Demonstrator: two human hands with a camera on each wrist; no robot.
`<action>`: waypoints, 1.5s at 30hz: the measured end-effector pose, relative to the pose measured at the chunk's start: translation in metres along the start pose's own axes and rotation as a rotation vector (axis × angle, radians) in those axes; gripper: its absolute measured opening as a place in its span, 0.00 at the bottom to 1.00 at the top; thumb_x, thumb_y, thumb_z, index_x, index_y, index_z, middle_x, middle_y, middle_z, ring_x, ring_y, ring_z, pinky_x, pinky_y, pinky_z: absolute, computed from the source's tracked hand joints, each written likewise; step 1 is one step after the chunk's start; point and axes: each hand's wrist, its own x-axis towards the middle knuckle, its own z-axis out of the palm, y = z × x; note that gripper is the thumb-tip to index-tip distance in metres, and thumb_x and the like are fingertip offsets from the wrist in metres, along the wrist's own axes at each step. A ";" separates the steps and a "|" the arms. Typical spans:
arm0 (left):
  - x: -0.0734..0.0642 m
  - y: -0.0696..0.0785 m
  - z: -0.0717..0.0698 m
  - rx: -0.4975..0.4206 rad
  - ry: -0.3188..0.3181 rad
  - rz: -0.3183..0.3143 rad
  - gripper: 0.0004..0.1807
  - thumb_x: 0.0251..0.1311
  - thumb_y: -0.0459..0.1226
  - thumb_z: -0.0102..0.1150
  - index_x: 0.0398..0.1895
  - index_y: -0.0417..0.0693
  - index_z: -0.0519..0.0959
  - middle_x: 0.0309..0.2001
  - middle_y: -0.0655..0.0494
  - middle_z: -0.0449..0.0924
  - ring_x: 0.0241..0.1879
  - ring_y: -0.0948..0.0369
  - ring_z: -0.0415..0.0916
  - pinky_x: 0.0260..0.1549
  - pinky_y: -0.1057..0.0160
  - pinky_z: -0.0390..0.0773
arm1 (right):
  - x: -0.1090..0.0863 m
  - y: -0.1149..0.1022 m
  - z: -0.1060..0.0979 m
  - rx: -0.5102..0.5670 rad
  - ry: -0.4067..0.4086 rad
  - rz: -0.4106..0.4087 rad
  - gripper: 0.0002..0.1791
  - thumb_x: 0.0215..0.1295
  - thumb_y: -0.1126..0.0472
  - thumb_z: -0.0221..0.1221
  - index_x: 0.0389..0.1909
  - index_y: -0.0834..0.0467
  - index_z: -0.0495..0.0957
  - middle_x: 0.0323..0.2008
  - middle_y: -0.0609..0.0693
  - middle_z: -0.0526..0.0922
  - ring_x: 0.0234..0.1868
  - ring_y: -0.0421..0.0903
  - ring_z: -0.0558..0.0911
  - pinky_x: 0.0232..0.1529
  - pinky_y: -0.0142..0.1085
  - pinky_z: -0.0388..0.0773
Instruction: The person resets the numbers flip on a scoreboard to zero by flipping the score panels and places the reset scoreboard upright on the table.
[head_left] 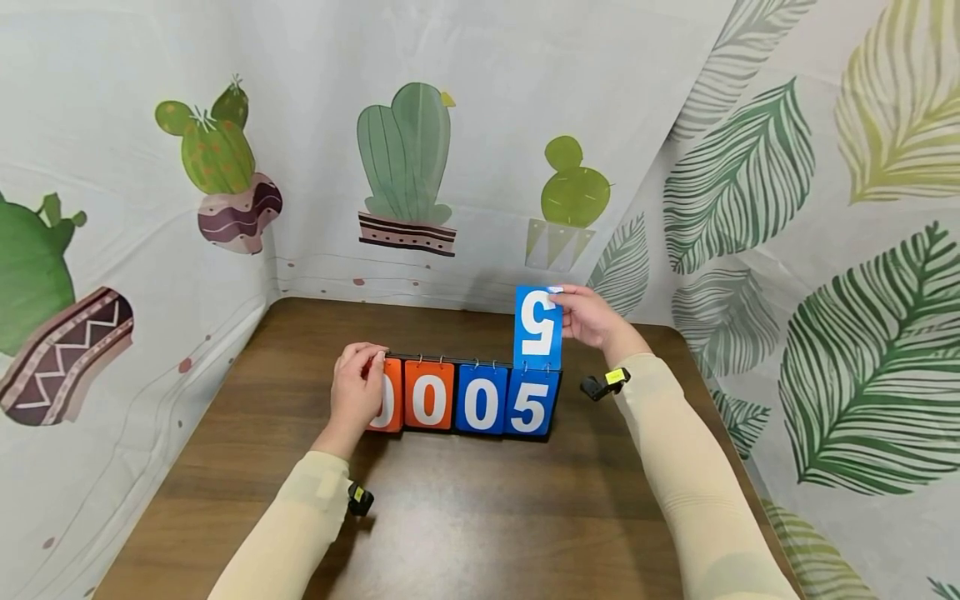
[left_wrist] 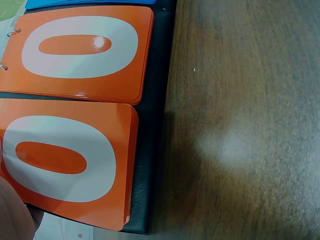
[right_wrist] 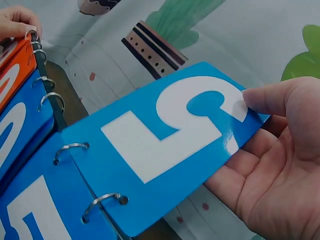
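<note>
A flip scoreboard stands on the table with two orange cards reading 0, then blue cards reading 0 and 5. My right hand pinches a raised blue number card between thumb and fingers at its free end. That card shows an upside-down 5 and hangs on two metal rings above the rightmost stack. At the scoreboard's left end my left hand grips the upper corner, covering part of the first orange 0 card. In the left wrist view only a bit of that hand shows.
The brown wooden table extends in front of the scoreboard. Behind it hangs a white cloth printed with cacti, and a leaf-patterned cloth hangs on the right. Each wrist wears a small black camera.
</note>
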 end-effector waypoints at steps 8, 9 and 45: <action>-0.001 0.001 -0.001 0.004 -0.007 -0.004 0.13 0.75 0.44 0.55 0.49 0.51 0.86 0.56 0.51 0.79 0.58 0.48 0.72 0.60 0.44 0.72 | -0.004 -0.004 0.007 0.014 -0.005 -0.017 0.11 0.79 0.57 0.54 0.55 0.56 0.78 0.36 0.48 0.91 0.33 0.44 0.90 0.38 0.40 0.88; -0.001 0.001 -0.001 0.004 -0.006 -0.003 0.13 0.75 0.44 0.55 0.49 0.50 0.86 0.56 0.50 0.79 0.58 0.48 0.72 0.60 0.44 0.72 | -0.005 -0.004 0.007 0.016 -0.005 -0.021 0.11 0.79 0.58 0.54 0.55 0.55 0.78 0.36 0.48 0.91 0.34 0.44 0.90 0.38 0.40 0.88; -0.001 0.005 -0.002 0.000 -0.004 0.000 0.13 0.74 0.43 0.55 0.50 0.50 0.86 0.55 0.50 0.78 0.58 0.47 0.72 0.59 0.44 0.72 | -0.101 -0.006 0.041 -0.823 -0.268 -0.372 0.16 0.71 0.63 0.61 0.58 0.59 0.84 0.52 0.61 0.88 0.49 0.61 0.87 0.54 0.41 0.85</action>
